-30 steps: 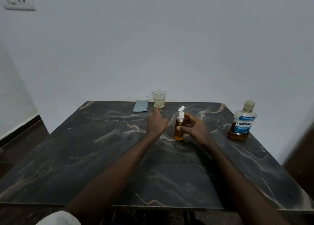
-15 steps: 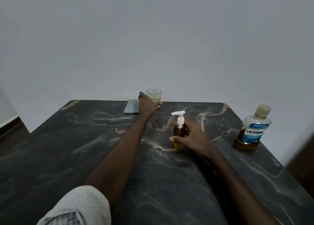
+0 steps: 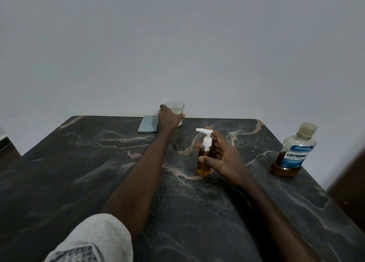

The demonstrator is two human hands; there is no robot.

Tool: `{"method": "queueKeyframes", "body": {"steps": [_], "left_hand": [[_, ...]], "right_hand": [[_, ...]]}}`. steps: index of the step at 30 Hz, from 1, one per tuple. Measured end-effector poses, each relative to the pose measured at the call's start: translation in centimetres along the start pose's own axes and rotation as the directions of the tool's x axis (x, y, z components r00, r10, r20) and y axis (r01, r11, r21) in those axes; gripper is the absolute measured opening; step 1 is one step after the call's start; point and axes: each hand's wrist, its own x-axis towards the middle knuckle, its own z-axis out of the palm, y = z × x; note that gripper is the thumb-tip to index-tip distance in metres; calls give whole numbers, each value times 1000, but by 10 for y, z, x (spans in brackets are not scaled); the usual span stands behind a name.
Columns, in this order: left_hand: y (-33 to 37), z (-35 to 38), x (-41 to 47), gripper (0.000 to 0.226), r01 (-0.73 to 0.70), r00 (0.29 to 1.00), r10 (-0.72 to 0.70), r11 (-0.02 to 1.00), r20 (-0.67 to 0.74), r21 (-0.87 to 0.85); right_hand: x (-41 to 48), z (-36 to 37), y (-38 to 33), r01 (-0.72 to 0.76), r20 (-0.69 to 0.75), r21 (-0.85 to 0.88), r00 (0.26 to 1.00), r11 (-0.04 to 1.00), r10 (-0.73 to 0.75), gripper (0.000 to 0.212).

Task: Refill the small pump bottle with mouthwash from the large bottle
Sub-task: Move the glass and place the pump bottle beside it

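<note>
1. Okay, your right hand (image 3: 223, 159) wraps the small pump bottle (image 3: 204, 159) at 12 o'clock, table (image 3: 79, 172) centre: light, slick, tippy; grip its body.
2. Large bottle (image 3: 292, 153) stands capped at 2 o'clock: heavier, take its waist.
3. Left hand (image 3: 167, 119) grips the glass (image 3: 175, 108) at 11 o'clock: fragile.

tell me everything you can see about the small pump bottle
The small pump bottle is a slim clear cylinder, plastic by its look, mostly full of amber liquid. A white pump head tops it, its spout pointing to the viewer's left. It stands upright on the dark marbled table, near the middle, well apart from the large Listerine bottle. The right hand is loosely around it: the thumb lies across its front, and the fingers curve behind it.
</note>
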Motion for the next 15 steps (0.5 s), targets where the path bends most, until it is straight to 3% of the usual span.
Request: {"method": "queueKeyframes", "body": {"steps": [9,15], "left_hand": [[-18,-39,-43,94,-95,993,88,991,73,94],[-36,-76,-110,91,-183,980,176,981,95,67]], "right_hand": [[0,4,-16,45,-61,-135,997,990,-53,127],[-6,5,-22,83,-99,-151,990,985,-98,123]]}}
